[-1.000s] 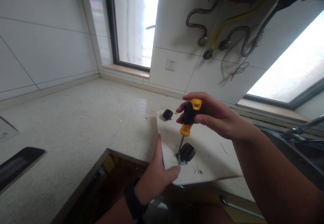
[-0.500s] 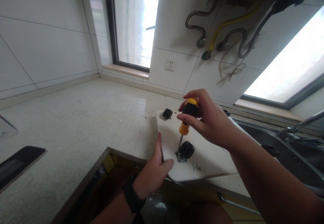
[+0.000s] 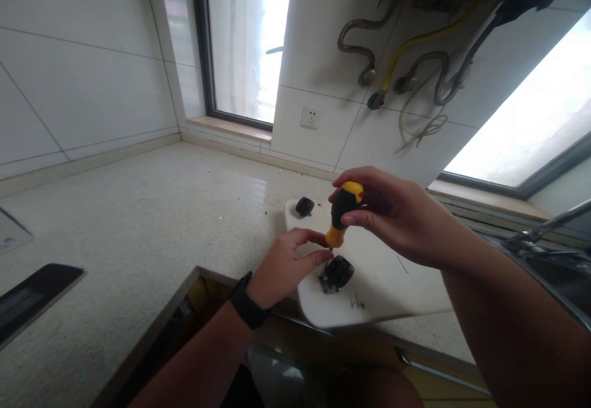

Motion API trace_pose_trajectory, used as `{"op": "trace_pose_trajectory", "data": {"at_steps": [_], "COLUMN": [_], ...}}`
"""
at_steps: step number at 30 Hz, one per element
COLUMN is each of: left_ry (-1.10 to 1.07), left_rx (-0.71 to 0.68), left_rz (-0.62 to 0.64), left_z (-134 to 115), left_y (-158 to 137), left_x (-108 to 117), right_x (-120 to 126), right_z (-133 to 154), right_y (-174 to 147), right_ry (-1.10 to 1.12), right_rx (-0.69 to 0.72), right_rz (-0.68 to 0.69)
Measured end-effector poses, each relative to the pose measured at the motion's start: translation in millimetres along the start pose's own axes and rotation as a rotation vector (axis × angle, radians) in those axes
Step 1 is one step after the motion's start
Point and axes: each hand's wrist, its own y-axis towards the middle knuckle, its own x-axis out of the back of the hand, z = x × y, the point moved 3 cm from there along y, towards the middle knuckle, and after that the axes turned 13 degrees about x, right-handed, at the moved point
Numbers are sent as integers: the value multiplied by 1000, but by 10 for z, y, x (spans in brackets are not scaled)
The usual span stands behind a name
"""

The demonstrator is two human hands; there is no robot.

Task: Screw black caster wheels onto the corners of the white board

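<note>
My right hand (image 3: pixel 388 214) grips the handle of a yellow-and-black screwdriver (image 3: pixel 344 208), which stands slightly tilted. Its tip reaches the metal mounting plate (image 3: pixel 329 286) of a black caster wheel (image 3: pixel 340 271). My left hand (image 3: pixel 295 263), with a black band on the wrist, pinches the screwdriver's shaft just under the handle. Beneath lies a white board (image 3: pixel 383 285) with rounded corners and handwritten marks. A second black caster (image 3: pixel 305 206) sits at the board's far left corner. Whether the tip sits in a screw is too small to tell.
The board rests on a speckled countertop (image 3: pixel 184 211), near a rectangular cutout at its front edge. To the right is a steel sink (image 3: pixel 554 285) with a faucet (image 3: pixel 530 236). A dark flat object (image 3: pixel 37 297) lies at left. Hoses (image 3: pixel 397 57) hang from the wall.
My left hand has let go of the board's left edge and moved up to the screwdriver's shaft. My right hand has turned on the handle and shifted slightly right.
</note>
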Motion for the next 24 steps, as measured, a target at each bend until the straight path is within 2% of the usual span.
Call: {"op": "trace_pose_trajectory", "data": {"at_steps": [3, 7, 10, 14, 16, 19, 22, 24], "left_ry": [-80, -186, -244, -263, -236, -179, -166, -203], "left_rx": [104, 111, 109, 73, 77, 36, -35, -52], "left_rz": [-25, -59, -110, -139, -136, -89, 32, 141], "left_z": [-22, -94, -153, -244, -285, -346, -370, -356], "left_y": [51, 88, 107, 108, 99, 87, 104, 137], "left_x": [-92, -188, -202, -183, -170, -150, -126, -107], "right_x": [-9, -56, -112, -156, -135, -67, 4, 35], "right_z": [35, 67, 106, 115, 87, 35, -8, -29], "right_y": [29, 71, 98, 96, 73, 31, 3, 7], "right_ry": [-155, -342, -490, -520, -454, -161, 118, 156], "right_rx": [-99, -218, -228, -206, -182, -63, 31, 56], "right_rz": [-79, -169, -220, -206, -170, -83, 37, 77]}}
